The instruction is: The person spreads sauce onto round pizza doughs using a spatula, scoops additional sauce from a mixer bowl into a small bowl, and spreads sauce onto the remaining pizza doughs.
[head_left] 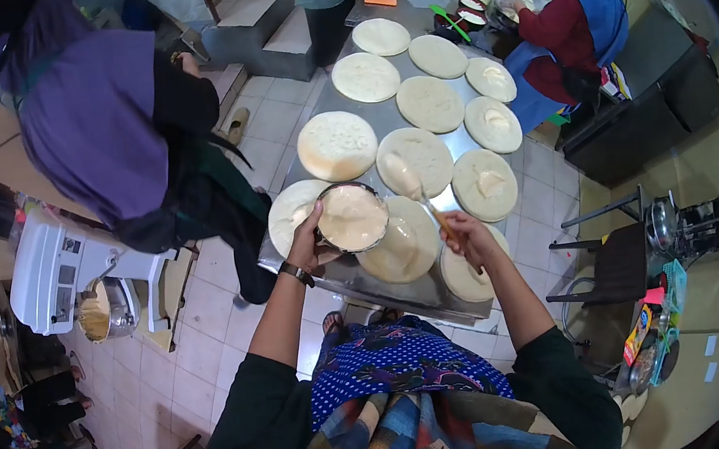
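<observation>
My left hand (pixel 307 246) grips a round bowl (pixel 353 216) of pale, creamy sauce by its side, over the near edge of the metal table. In my right hand (pixel 470 243) is the wooden handle of a spoon (pixel 430 203); its head is coated with the same cream. The spoon's head is over a round flatbread (pixel 414 162); whether it touches the bread I cannot tell. Just below lies another flatbread (pixel 399 242) with a patch of cream on it. Under my right forearm a further flatbread (pixel 467 272) is partly hidden.
More round flatbreads (pixel 337 145) cover the steel table (pixel 323 96), several with cream dabs. A person in purple (pixel 95 121) stands left, another in maroon and blue (pixel 574 40) at the far right. A stand mixer (pixel 72 270) is left; a chair (pixel 613 267) stands right.
</observation>
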`<state>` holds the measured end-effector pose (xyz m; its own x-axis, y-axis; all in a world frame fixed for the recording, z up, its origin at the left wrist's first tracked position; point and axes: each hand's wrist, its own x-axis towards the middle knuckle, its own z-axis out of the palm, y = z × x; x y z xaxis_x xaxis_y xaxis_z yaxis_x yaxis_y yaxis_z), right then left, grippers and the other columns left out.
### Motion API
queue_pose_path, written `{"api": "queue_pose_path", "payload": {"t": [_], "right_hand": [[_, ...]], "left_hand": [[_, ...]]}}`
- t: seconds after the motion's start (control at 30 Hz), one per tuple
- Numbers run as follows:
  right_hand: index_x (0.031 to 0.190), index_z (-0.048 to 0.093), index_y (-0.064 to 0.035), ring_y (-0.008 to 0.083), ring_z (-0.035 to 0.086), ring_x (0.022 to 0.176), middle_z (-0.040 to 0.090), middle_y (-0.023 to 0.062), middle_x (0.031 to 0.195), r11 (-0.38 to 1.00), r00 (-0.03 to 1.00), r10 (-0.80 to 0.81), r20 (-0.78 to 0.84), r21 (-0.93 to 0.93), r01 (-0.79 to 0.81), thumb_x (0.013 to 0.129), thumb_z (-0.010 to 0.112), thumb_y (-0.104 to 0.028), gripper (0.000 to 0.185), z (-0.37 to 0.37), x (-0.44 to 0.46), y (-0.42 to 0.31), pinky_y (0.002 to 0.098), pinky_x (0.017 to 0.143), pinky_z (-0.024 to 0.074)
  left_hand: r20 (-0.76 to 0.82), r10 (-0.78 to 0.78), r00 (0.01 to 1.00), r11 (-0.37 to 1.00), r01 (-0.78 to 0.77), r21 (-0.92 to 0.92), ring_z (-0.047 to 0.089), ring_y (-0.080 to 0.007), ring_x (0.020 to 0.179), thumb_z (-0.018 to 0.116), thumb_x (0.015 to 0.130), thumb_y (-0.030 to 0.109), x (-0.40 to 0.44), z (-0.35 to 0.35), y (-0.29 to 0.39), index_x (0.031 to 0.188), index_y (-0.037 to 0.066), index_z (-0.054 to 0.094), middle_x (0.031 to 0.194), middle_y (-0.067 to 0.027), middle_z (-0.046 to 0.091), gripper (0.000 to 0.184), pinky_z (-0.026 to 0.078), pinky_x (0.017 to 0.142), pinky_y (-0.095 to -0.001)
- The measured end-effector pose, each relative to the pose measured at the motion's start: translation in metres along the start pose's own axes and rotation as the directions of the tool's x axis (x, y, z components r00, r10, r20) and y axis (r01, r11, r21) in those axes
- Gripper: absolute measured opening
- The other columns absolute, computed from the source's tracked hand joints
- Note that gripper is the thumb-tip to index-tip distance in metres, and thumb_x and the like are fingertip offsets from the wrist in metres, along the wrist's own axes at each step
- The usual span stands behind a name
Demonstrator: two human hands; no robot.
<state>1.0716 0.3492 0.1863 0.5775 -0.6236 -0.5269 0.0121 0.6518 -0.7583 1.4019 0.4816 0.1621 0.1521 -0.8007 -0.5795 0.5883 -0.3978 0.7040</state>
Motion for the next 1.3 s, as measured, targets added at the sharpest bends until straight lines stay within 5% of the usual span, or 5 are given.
{"api": "queue_pose_path", "payload": {"t": [0.23, 0.37, 0.63, 0.93, 1.3], "right_hand": [[0.112, 0.062, -0.0077, 0.0283, 0.061, 0.076, 0.062, 0.0109, 0.086, 0.149, 0.458, -0.888, -0.040, -0.967, 0.204, 0.083, 0.064, -0.006, 0.029, -0.076, 0.099, 0.027, 0.0377, 0.067, 0.0482], [0.103, 0.066, -0.0120, 0.0356, 0.059, 0.082, 0.057, 0.0119, 0.094, 0.100, 0.564, -0.826, -0.010, -0.987, 0.129, 0.081, 0.064, -0.005, 0.024, -0.033, 0.080, 0.034, 0.0407, 0.073, 0.0486], [0.112, 0.062, -0.0014, 0.0059, 0.052, 0.052, 0.060, 0.0033, 0.075, 0.941, 0.973, -0.204, -0.109, -0.295, 0.164, 0.088, 0.064, -0.010, 0.026, -0.038, 0.048, 0.001, 0.0174, 0.038, 0.0368], [0.110, 0.066, -0.0062, 0.0187, 0.062, 0.073, 0.066, 0.0074, 0.092, 0.014, 0.727, -0.462, 0.508, -0.815, 0.579, 0.090, 0.062, -0.009, 0.021, 0.029, 0.008, -0.048, 0.0311, 0.063, 0.0490], [0.109, 0.067, -0.0063, 0.0111, 0.055, 0.063, 0.063, 0.0047, 0.076, 0.619, 0.919, -0.125, 0.373, -0.695, 0.366, 0.093, 0.057, -0.013, 0.021, 0.047, 0.035, -0.026, 0.0268, 0.055, 0.0440]], "left_hand": [[-0.104, 0.043, 0.994, 0.999, -0.041, 0.028, 0.055, -0.0265, 0.114, 0.052, 0.087, 0.064, 0.015, 0.020, -0.005, 0.135, 0.011, 0.048, 0.127, -0.0110, 0.056, 0.071, 0.052, 0.082, -0.0487], [-0.152, 0.087, 0.985, 0.993, -0.075, 0.087, 0.055, -0.0268, 0.114, 0.052, 0.087, 0.064, 0.013, 0.024, -0.004, 0.135, 0.011, 0.049, 0.125, -0.0113, 0.057, 0.071, 0.052, 0.083, -0.0499], [-0.226, 0.155, 0.962, 0.980, -0.120, 0.161, 0.060, -0.0239, 0.102, 0.053, 0.085, 0.066, 0.012, 0.027, 0.006, 0.129, 0.007, 0.054, 0.116, -0.0115, 0.060, 0.073, 0.056, 0.068, -0.0427], [-0.190, 0.178, 0.966, 0.958, -0.126, 0.256, 0.062, -0.0241, 0.094, 0.057, 0.084, 0.064, 0.002, 0.045, 0.020, 0.125, 0.003, 0.056, 0.113, -0.0129, 0.059, 0.073, 0.057, 0.060, -0.0379], [-0.165, 0.111, 0.980, 0.969, -0.070, 0.238, 0.066, -0.0212, 0.073, 0.062, 0.080, 0.065, 0.006, 0.015, 0.047, 0.121, -0.004, 0.056, 0.096, -0.0136, 0.064, 0.080, 0.055, 0.050, -0.0352]]}}
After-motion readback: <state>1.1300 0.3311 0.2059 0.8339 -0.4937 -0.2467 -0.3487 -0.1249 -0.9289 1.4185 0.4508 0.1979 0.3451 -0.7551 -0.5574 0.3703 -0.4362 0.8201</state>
